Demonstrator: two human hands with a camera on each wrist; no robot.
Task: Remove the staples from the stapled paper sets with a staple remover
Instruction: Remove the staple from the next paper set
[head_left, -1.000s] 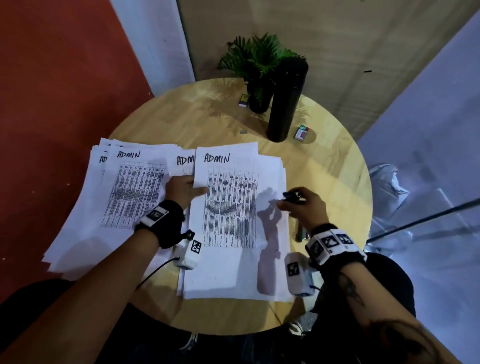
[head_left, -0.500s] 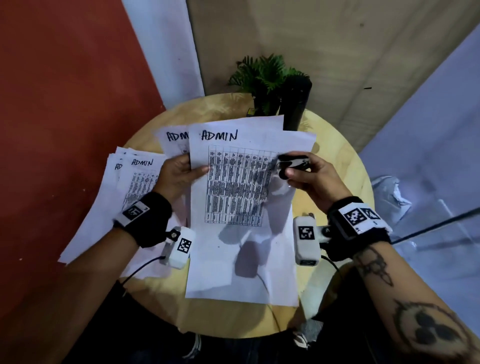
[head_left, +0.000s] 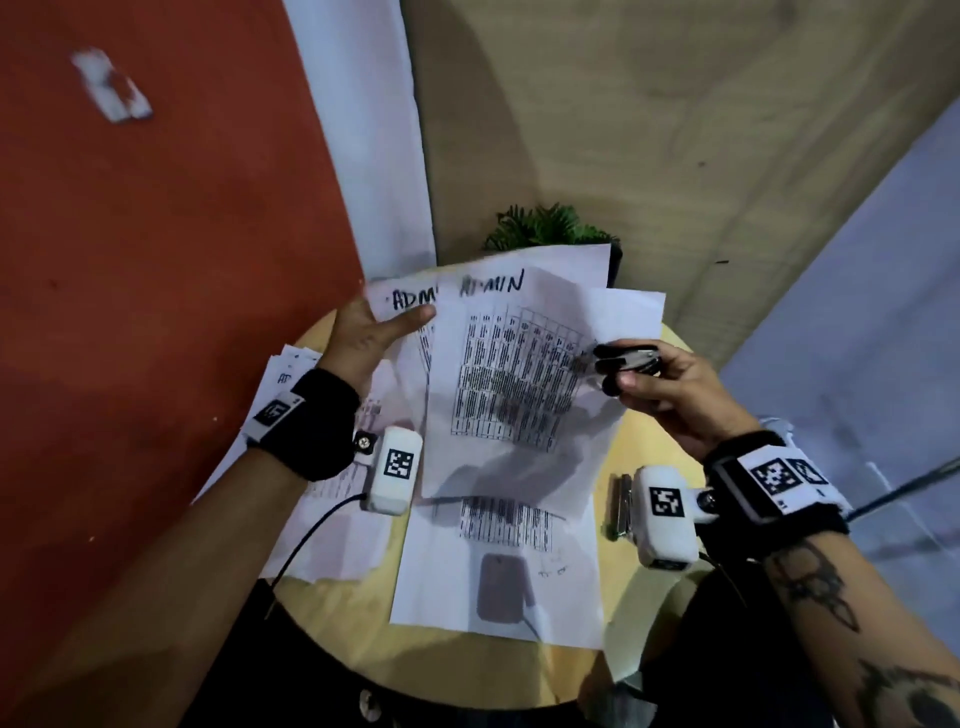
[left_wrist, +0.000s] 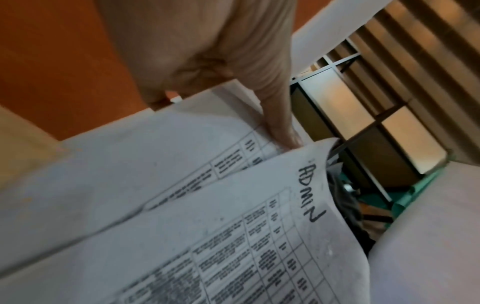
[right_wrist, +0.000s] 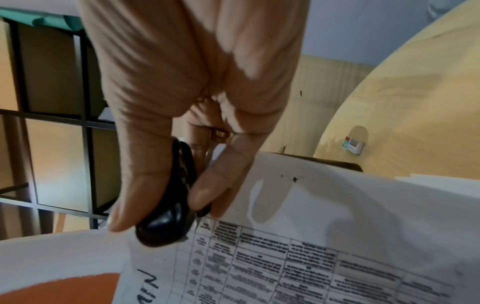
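Note:
A stapled paper set (head_left: 519, 374) with a printed table and "ADMIN" handwritten on top is held up off the round wooden table (head_left: 639, 447). My left hand (head_left: 405, 322) pinches its upper left corner, the thumb lying on top; the left wrist view shows that thumb (left_wrist: 279, 127) pressed on the paper set (left_wrist: 233, 236). My right hand (head_left: 618, 369) grips a black staple remover (head_left: 626, 358) against the set's right edge. In the right wrist view, the right hand (right_wrist: 161, 211) squeezes the staple remover (right_wrist: 171, 205) beside the paper set (right_wrist: 337, 226). No staple shows.
More printed sheets (head_left: 311, 467) lie on the table at the left, and one sheet (head_left: 498, 582) lies under the raised set. A dark metal tool (head_left: 621, 506) rests by my right wrist. A green plant (head_left: 545, 228) stands behind. A small box (right_wrist: 353, 145) sits on the table.
Both hands have lifted the paper set from the table and raised it. The right hand with the staple remover has come up to the set's right edge.

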